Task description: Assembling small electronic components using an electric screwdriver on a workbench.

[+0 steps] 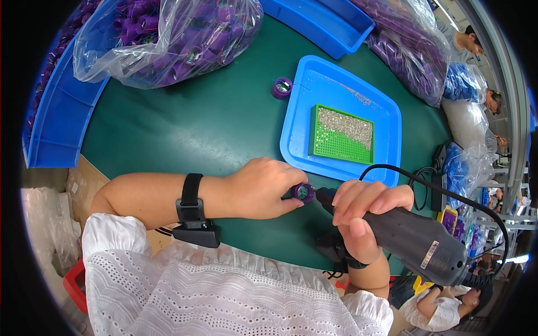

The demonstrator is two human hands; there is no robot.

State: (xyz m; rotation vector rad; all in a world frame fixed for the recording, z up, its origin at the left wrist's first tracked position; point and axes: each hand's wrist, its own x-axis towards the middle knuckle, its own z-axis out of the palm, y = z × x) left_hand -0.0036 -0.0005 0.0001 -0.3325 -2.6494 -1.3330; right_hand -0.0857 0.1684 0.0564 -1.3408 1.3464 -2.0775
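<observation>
Head view: left hand (260, 187) pinches a small purple cup (304, 192) over the table (168, 123), fingers (292, 206) on its sides, seemingly so its open end faces the corded power tool (417, 243) gripped in the right hand (360, 205).

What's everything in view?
Tray: one, blue, centre right
Plate: one, green, in tray
Bits: many, silvery, on plate
Held part: one, purple, centre
Loose part: one, purple, by tray
Tool: one, dark grey, right
Cords: several, black, right
Bags: several, clear, left, right
Bins: several, blue, left, top
Table: one, green, beneath
People: several, clothes mixed, right edge
Wristbands: two, black, wrists
Blouse: one, white, bottom
Left hand: one, bare, centre
Right hand: one, bare, on tool
</observation>
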